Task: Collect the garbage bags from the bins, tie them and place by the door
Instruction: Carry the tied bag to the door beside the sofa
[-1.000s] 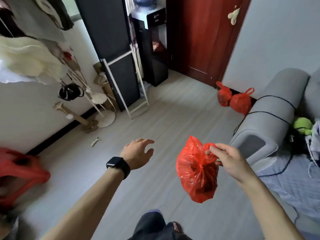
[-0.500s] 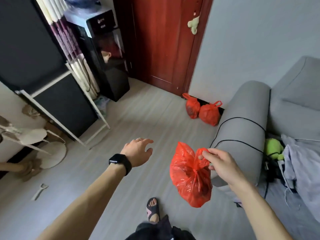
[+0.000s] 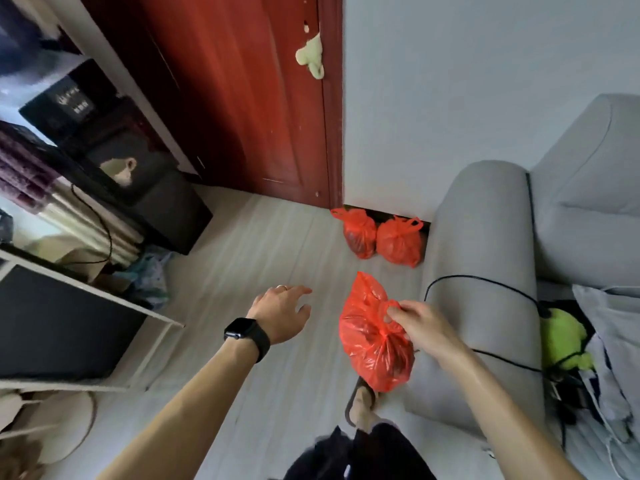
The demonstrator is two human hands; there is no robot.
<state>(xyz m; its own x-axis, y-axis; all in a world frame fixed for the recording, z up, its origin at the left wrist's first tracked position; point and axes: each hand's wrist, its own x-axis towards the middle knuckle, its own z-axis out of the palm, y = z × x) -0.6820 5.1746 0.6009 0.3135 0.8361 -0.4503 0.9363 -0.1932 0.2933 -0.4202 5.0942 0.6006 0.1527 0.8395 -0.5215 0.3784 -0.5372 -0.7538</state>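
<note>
My right hand (image 3: 420, 323) grips the knotted top of a full red garbage bag (image 3: 372, 341), which hangs above the floor beside the sofa arm. My left hand (image 3: 282, 311), with a black watch on the wrist, is held out empty with its fingers spread, left of the bag. Two more tied red garbage bags (image 3: 360, 232) (image 3: 398, 242) stand on the floor against the wall, just right of the dark red door (image 3: 249, 98).
A grey sofa (image 3: 491, 258) with a black cable over its arm fills the right side. A black water dispenser (image 3: 138, 174) and a white-framed black panel (image 3: 62, 317) stand on the left. My sandalled foot (image 3: 362, 403) is below the bag.
I have walked closer to the door and the two bags on the floor, which now look larger and nearer. The bag stays in my right hand; my left hand stays open.
</note>
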